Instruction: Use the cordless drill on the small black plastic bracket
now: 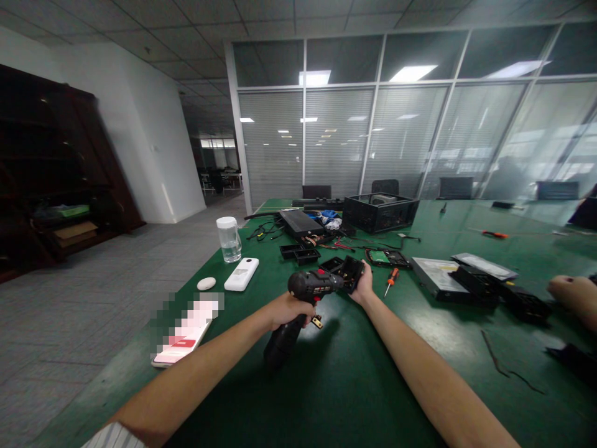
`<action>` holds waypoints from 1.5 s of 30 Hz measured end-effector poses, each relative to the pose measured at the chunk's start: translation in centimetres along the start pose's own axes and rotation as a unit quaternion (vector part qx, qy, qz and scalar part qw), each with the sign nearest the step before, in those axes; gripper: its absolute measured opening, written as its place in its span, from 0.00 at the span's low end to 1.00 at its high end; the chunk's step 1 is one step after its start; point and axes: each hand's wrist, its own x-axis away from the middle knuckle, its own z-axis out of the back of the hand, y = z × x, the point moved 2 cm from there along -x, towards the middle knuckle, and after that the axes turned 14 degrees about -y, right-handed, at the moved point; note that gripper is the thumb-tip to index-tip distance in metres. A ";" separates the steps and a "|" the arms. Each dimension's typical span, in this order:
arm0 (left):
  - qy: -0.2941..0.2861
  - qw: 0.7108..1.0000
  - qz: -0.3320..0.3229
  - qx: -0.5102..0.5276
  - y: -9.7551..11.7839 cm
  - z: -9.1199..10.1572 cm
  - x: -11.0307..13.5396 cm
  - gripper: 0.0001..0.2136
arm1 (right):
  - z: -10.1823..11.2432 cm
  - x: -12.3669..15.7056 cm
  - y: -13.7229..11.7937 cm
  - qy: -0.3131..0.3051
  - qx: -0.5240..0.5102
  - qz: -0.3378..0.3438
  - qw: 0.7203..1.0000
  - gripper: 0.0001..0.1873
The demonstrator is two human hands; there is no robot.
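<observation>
Green desk [354, 392]: quantity one, carrying the items listed below. Left hand [288, 310]: closed around the grip of one black drill [311, 283], positioned above the near part of the desk with its nose directed at one black housing [353, 272]. Right hand [364, 285]: gripping that housing at its right side; contact between drill bit and housing cannot be confirmed. One brass-coloured piece [317, 322] shows just below the left hand; whether it is held cannot be determined.

Left side of desk, four items: one clear jar [229, 241] with white lid, one white rectangular device [241, 275], one white disc [206, 284], one partly pixelated phone [185, 343].

Beyond the housing: two small black trays [306, 256] side by side, and one black open case [380, 213] farther off.

Right of the housing: one green circuit board [380, 256] and two orange-handled screwdrivers [393, 275], one near, one far. Farther right: two flat silver units [436, 275]. Right edge: one co-worker's hand [574, 296], grip not discernible. Behind the desk: four chair backs [457, 188]
</observation>
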 end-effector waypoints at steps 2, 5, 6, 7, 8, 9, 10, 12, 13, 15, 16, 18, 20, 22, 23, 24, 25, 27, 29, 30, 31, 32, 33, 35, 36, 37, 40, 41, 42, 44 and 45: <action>-0.003 1.000 -0.002 0.000 -0.1 0.1 -0.1 0.05 | 0.1 -0.1 0.0 0.001 0.005 0.000 1.000 0.24; -0.005 1.000 -0.007 0.005 -0.3 0.2 -0.2 0.05 | 0.2 -0.1 0.0 0.002 0.006 0.000 1.000 0.24; -0.006 1.000 -0.009 0.007 -0.4 0.2 -0.2 0.05 | 0.1 -0.1 0.0 0.003 0.005 0.000 1.000 0.24; -0.006 1.000 -0.009 0.008 -0.5 0.2 -0.2 0.05 | 0.1 -0.1 0.0 0.003 0.003 0.000 1.000 0.24; -0.007 1.000 -0.010 0.009 -0.5 0.2 -0.2 0.05 | 0.1 -0.1 0.0 0.003 0.001 0.000 1.000 0.24; -0.006 1.000 -0.010 0.009 -0.5 0.2 -0.2 0.05 | 0.1 -0.1 0.0 0.003 0.000 -0.001 1.000 0.24; -0.004 1.000 -0.011 0.009 -0.5 0.2 -0.2 0.05 | 0.1 -0.1 0.0 0.002 -0.001 -0.002 1.000 0.24; -0.001 1.000 -0.012 0.008 -0.5 0.2 -0.2 0.04 | 0.1 -0.1 0.0 0.001 -0.002 -0.004 1.000 0.24; -0.002 1.000 -0.011 0.008 -0.4 0.2 -0.1 0.04 | 0.0 -0.1 0.0 0.001 -0.001 -0.004 1.000 0.24; -0.004 1.000 -0.010 0.006 -0.4 0.2 -0.1 0.04 | 0.0 -0.1 0.0 0.001 -0.001 -0.006 1.000 0.24; -0.004 1.000 -0.009 0.005 -0.3 0.1 -0.1 0.04 | 0.0 0.0 0.0 0.001 -0.001 -0.006 1.000 0.24; 0.000 1.000 -0.008 0.003 -0.3 0.1 -0.1 0.04 | 0.0 0.0 0.0 0.001 0.000 -0.008 1.000 0.24; 0.004 1.000 -0.008 0.001 -0.3 0.1 -0.1 0.04 | -0.1 0.1 0.0 -0.001 0.002 -0.008 1.000 0.24; 0.006 1.000 -0.008 0.000 -0.2 0.1 -0.1 0.04 | -0.1 0.1 0.0 -0.001 0.005 -0.006 1.000 0.24; 0.006 1.000 -0.006 0.000 -0.2 0.1 -0.1 0.04 | -0.1 0.1 0.0 0.000 0.006 -0.005 1.000 0.24; 0.006 1.000 -0.005 0.000 -0.2 0.1 0.0 0.04 | -0.1 0.1 0.0 0.001 0.007 -0.004 1.000 0.24; 0.005 1.000 -0.005 0.001 -0.2 0.0 0.0 0.04 | -0.1 0.1 0.0 0.003 0.007 -0.004 1.000 0.24; 0.000 1.000 -0.008 0.004 -0.2 0.0 0.0 0.04 | -0.1 0.1 0.0 0.008 0.007 -0.004 1.000 0.24; -0.003 1.000 -0.007 0.003 -0.2 0.1 0.0 0.04 | -0.2 0.0 0.0 0.011 0.005 -0.004 1.000 0.24; -0.001 1.000 -0.004 0.002 -0.2 0.1 0.0 0.04 | -0.2 0.0 -0.1 0.011 0.003 -0.004 1.000 0.24; 0.001 1.000 -0.001 0.000 -0.2 0.1 0.0 0.04 | -0.2 0.0 -0.1 0.010 0.002 -0.004 1.000 0.24; 0.004 1.000 0.002 -0.001 -0.2 0.1 0.0 0.04 | -0.2 0.0 0.0 0.009 0.001 -0.005 1.000 0.24; 0.007 1.000 0.004 -0.002 -0.2 0.1 0.0 0.04 | -0.1 0.0 0.0 0.006 0.001 -0.005 1.000 0.24; 0.010 1.000 0.006 -0.002 -0.2 0.1 0.0 0.05 | -0.1 0.0 0.0 0.002 0.000 -0.003 1.000 0.24; 0.011 1.000 0.008 -0.001 -0.2 0.1 0.0 0.05 | 0.0 -0.1 0.0 0.001 0.001 -0.002 1.000 0.24; 0.011 1.000 0.009 0.001 -0.2 0.1 0.0 0.05 | 0.0 -0.1 0.0 -0.001 0.001 -0.001 1.000 0.24; 0.009 1.000 0.007 0.002 -0.3 0.1 -0.1 0.05 | 0.1 -0.1 0.0 0.000 0.005 -0.003 1.000 0.24; 0.008 1.000 0.007 0.001 -0.3 0.1 -0.1 0.05 | 0.2 -0.1 0.1 0.001 0.007 -0.004 1.000 0.24; 0.007 1.000 0.005 -0.001 -0.3 0.2 -0.1 0.05 | 0.2 -0.2 0.1 0.002 0.008 -0.006 1.000 0.24; 0.004 1.000 0.002 -0.003 -0.3 0.2 -0.1 0.05 | 0.2 -0.1 0.1 0.002 0.009 -0.007 1.000 0.25; 0.002 1.000 0.001 -0.004 -0.2 0.2 0.0 0.04 | 0.2 -0.1 0.1 0.002 0.010 -0.006 1.000 0.24</action>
